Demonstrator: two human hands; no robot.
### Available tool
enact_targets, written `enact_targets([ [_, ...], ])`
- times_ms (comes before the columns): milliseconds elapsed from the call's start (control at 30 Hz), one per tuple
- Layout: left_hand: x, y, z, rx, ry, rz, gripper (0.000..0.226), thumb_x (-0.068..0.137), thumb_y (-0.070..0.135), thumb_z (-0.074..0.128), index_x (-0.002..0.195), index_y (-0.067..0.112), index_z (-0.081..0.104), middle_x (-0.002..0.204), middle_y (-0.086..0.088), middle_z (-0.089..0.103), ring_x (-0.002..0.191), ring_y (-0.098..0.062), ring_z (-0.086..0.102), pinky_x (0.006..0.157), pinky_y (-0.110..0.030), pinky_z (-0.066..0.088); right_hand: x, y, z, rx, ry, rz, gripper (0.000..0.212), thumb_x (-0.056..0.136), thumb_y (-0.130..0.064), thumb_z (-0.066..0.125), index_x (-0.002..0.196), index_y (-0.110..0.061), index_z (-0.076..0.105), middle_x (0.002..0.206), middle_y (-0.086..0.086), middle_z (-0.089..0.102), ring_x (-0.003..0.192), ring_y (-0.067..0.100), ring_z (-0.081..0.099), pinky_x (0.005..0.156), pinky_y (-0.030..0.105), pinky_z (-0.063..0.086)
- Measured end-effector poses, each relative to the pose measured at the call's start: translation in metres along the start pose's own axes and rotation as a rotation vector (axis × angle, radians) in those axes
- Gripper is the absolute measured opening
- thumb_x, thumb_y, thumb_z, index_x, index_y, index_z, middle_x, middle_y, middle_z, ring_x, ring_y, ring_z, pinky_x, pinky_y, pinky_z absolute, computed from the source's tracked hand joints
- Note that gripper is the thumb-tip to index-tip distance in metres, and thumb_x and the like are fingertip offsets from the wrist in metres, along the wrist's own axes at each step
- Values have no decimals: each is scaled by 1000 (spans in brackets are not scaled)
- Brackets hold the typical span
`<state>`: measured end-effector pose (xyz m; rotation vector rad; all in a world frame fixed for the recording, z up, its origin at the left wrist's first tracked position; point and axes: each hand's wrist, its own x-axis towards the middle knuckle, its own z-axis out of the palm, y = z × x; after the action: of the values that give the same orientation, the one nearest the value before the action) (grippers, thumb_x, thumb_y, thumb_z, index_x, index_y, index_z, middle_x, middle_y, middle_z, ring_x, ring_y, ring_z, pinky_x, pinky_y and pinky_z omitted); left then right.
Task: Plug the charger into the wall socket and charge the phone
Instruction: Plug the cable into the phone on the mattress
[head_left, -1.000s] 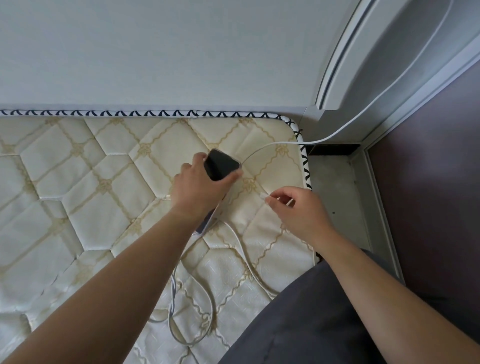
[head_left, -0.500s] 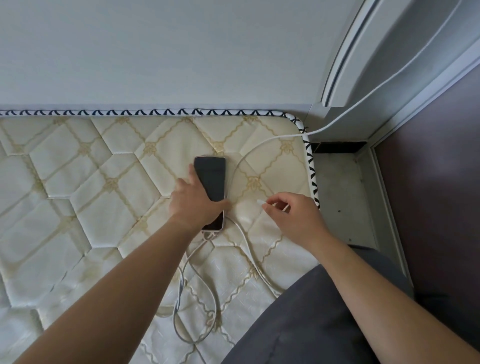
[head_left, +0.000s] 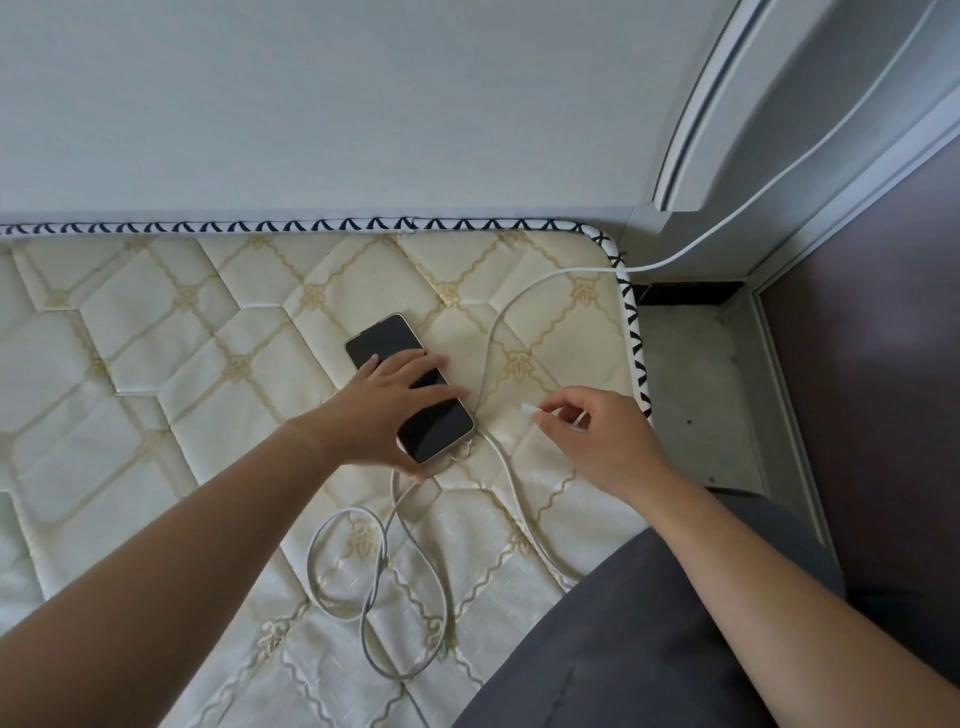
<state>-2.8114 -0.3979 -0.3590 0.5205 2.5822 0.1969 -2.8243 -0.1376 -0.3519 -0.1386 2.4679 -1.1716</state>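
Near the bed's (head_left: 156, 364) right edge the phone (head_left: 410, 387) is pinned flat under the spread left hand (head_left: 387, 410), the plug (head_left: 529, 410) pinched in the right hand (head_left: 597, 441), not yet inserted; no socket is seen.

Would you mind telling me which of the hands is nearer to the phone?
Left. The left hand rests on the phone; the right hand, pinching the cable connector, is apart, right of it.
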Motion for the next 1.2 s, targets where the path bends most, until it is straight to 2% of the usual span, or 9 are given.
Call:
enact_targets([
  [100,1,1,0,52,138,62,89,52,68,68,131,48,30,143,3,33,138,-21,19,112,-53,14,-1,-2,-1,-11,-2,-7,13,81,-41,61,84,-30,68,69,-10,62,59,-1,54,51,11,39],
  [200,-2,2,2,21,289,63,82,50,66,66,125,40,42,129,0,41,126,-21,36,110,-44,15,-2,-5,-2,-12,1,-11,15,82,-40,61,86,-28,69,69,-9,62,58,0,53,52,11,40],
  [300,-3,4,0,-194,405,-11,82,49,63,69,124,39,45,121,5,43,111,-19,46,104,-34,30,-5,-11,-4,33,11,-30,14,83,-37,62,87,-25,70,69,-9,61,59,-4,53,54,9,41],
  [400,-5,9,-11,-399,473,-62,80,51,67,67,124,47,41,116,13,43,107,-13,48,88,-32,46,-9,-22,-8,96,23,-79,14,83,-34,62,86,-23,71,68,-11,61,60,-7,53,56,4,39],
  [467,-5,13,-18,-438,497,-43,79,52,69,66,124,46,42,116,15,45,104,-10,51,83,-28,47,-11,-29,-10,115,21,-108,14,83,-33,62,85,-21,71,67,-13,62,60,-8,53,57,4,39],
  [633,-7,26,-18,-476,524,-5,78,53,63,69,124,40,47,114,17,45,101,-8,53,81,-25,47,-14,-41,-8,127,-20,-131,15,83,-34,62,82,-23,72,63,-14,64,58,-6,54,56,5,40],
  [800,-9,33,-12,-490,544,-22,77,51,62,70,122,42,47,114,18,44,100,-9,53,80,-22,46,-14,-40,-3,114,-80,-115,14,84,-31,61,80,-23,72,54,-32,58,55,-9,53,53,5,38],
  [967,-10,36,-9,-459,537,-42,80,50,65,69,123,42,46,115,16,44,101,-11,53,82,-29,49,-12,-38,-3,95,-65,-86,16,83,-34,61,75,-23,71,55,-13,61,54,-5,53,54,9,42],
  [1200,-7,39,3,-417,551,-67,83,48,70,68,123,43,46,115,15,46,97,-7,49,80,-30,48,-4,-40,-7,-61,-190,5,23,83,-36,59,76,-18,70,55,-7,59,38,0,46,39,11,32],
])
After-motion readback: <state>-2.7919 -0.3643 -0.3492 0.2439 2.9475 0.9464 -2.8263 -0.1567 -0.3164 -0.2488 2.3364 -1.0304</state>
